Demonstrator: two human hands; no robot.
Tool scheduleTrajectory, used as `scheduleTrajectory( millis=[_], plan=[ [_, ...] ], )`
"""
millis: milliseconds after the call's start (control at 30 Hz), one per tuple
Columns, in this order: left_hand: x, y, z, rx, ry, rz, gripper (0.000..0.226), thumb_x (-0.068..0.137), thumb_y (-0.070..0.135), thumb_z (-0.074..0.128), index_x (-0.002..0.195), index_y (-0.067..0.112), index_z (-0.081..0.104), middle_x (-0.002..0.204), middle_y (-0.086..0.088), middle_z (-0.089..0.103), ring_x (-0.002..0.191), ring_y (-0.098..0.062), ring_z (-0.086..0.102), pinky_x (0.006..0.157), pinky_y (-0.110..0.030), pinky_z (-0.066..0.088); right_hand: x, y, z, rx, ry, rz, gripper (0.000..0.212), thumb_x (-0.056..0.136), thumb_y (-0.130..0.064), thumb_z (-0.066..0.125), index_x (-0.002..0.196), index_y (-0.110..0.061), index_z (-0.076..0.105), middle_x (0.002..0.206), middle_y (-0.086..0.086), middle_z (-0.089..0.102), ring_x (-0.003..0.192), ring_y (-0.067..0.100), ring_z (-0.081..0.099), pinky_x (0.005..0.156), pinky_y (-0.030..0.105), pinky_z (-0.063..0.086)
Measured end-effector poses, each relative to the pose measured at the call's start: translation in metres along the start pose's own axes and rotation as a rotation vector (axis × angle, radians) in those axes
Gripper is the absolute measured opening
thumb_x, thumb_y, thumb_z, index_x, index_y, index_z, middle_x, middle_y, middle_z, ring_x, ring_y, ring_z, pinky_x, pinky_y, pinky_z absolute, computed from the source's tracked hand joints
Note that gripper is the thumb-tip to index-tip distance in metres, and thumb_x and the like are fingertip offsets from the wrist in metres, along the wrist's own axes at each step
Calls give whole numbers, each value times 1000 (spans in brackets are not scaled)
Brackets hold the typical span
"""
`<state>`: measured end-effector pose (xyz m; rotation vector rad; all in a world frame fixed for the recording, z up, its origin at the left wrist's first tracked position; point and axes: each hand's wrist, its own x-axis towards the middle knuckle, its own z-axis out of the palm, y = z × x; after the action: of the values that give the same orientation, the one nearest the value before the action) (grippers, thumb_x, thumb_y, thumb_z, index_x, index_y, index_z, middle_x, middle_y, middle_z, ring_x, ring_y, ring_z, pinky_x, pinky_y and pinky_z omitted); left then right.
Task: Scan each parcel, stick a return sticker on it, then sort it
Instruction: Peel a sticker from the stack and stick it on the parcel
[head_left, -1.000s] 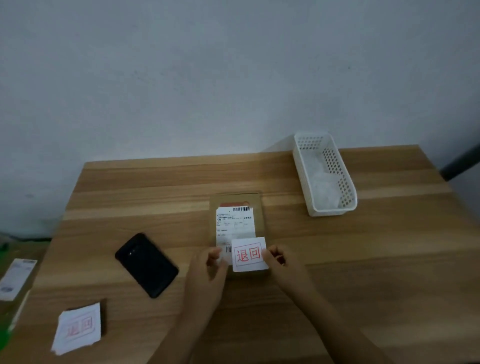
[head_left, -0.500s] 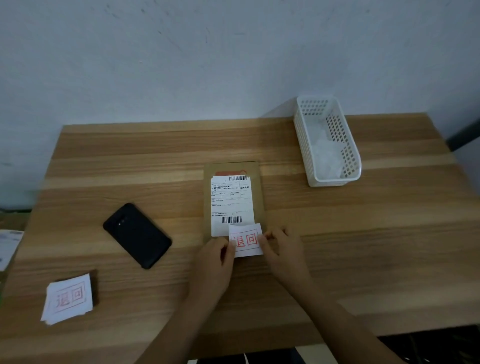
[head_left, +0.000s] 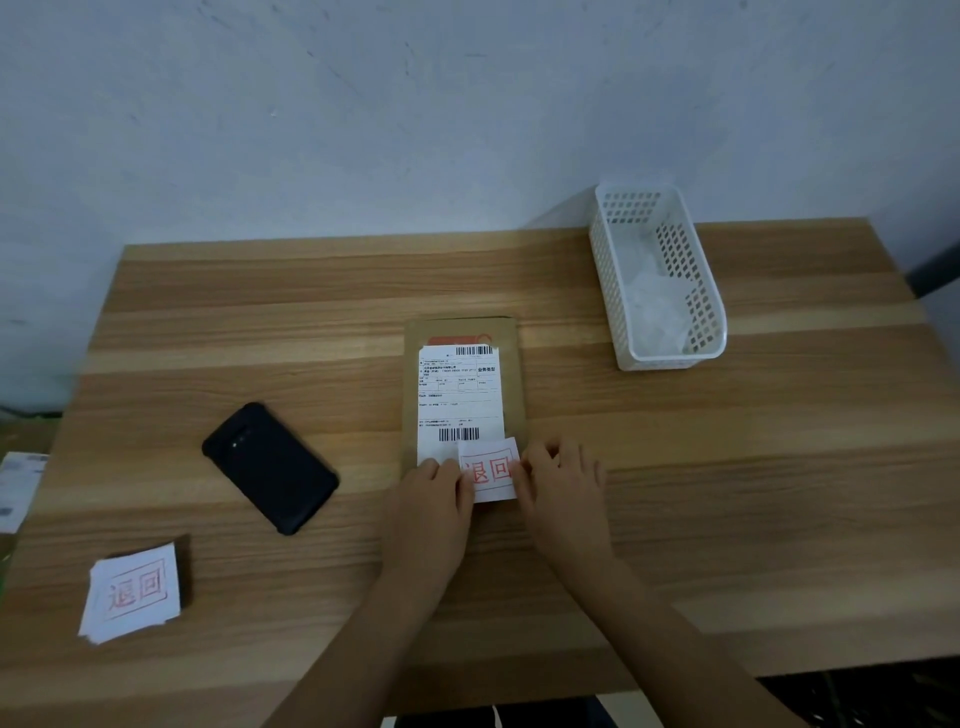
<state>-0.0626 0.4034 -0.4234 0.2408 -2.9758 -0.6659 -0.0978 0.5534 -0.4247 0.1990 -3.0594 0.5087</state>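
Observation:
A flat brown parcel (head_left: 514, 364) with a white shipping label lies in the middle of the wooden table (head_left: 727, 493). A white return sticker (head_left: 491, 470) with red characters rests over the parcel's near right corner. My left hand (head_left: 431, 499) pinches the sticker's left edge and my right hand (head_left: 563, 488) pinches its right edge. The parcel's near edge is hidden under my hands. A black handheld scanner (head_left: 270, 467) lies to the left of the parcel.
A stack of return stickers (head_left: 132, 592) sits at the table's near left. A white perforated basket (head_left: 657, 275) with crumpled white plastic stands at the back right. More labelled paper (head_left: 18, 488) shows past the table's left edge.
Both hands have carried the sticker away from me and down onto the parcel's near right corner. The camera has tilted down, so the table appears lower and nearer.

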Motion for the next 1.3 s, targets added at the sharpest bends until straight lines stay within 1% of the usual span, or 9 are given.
scheduleTrajectory(
  millis=[367,467,600,733,933,1067,1167,1233,1300],
  plan=[
    [9,-8,-8,99,3,3,38,87,34,67,65,23,38,66,8,43,59,-11,40,54,-25,31,9,0,-9,-55,57,-40,26,75,-33,74,76,-18,53,82,3,53,76,18,47,67,35,47],
    [7,-16,-7,0,75,191,14,89,31,63,88,18,58,91,2,57,81,-14,52,69,-28,46,13,10,-7,176,-22,-202,14,86,-29,66,92,-18,60,104,2,59,95,18,49,82,36,50],
    [7,-29,13,15,-22,413,51,99,44,38,136,13,53,140,-4,53,133,-18,43,110,-32,32,14,22,9,188,-60,-470,34,92,-35,50,114,-16,66,131,3,60,127,20,47,103,33,38],
    [5,-43,29,34,7,501,51,104,43,25,141,13,42,147,-4,40,138,-17,34,117,-30,20,12,38,18,126,-73,-564,44,95,-39,44,127,-16,62,140,3,54,136,19,38,114,32,22],
    [4,-45,38,49,106,535,43,102,30,37,138,11,47,144,-6,45,136,-20,39,115,-33,23,7,42,31,151,-20,-590,40,95,-33,48,128,-15,61,140,5,53,137,21,38,110,35,30],
    [0,-39,24,-43,-9,405,50,102,42,33,146,19,33,152,-5,36,141,-18,29,117,-33,22,7,32,14,291,-112,-433,49,89,-34,59,135,-19,54,152,2,35,139,13,30,109,36,34],
    [-7,-36,7,-132,-64,62,82,91,56,50,154,24,9,162,-4,9,147,-14,6,118,-37,16,12,22,-3,385,-339,-123,90,81,-37,73,153,-24,19,160,-8,6,143,6,10,116,32,19],
    [-7,-37,2,-236,-122,-171,107,81,58,66,154,23,-4,162,0,0,148,-14,4,118,-36,18,16,16,-9,511,-451,80,103,74,-38,80,154,-26,15,156,-9,25,143,10,24,114,36,32],
    [-1,-38,-1,-391,-194,-279,114,74,55,75,155,24,2,159,5,20,143,-14,26,113,-37,33,21,13,-9,639,-507,140,81,72,-33,82,140,-29,38,128,-20,54,125,5,50,90,17,46]
  ],
)
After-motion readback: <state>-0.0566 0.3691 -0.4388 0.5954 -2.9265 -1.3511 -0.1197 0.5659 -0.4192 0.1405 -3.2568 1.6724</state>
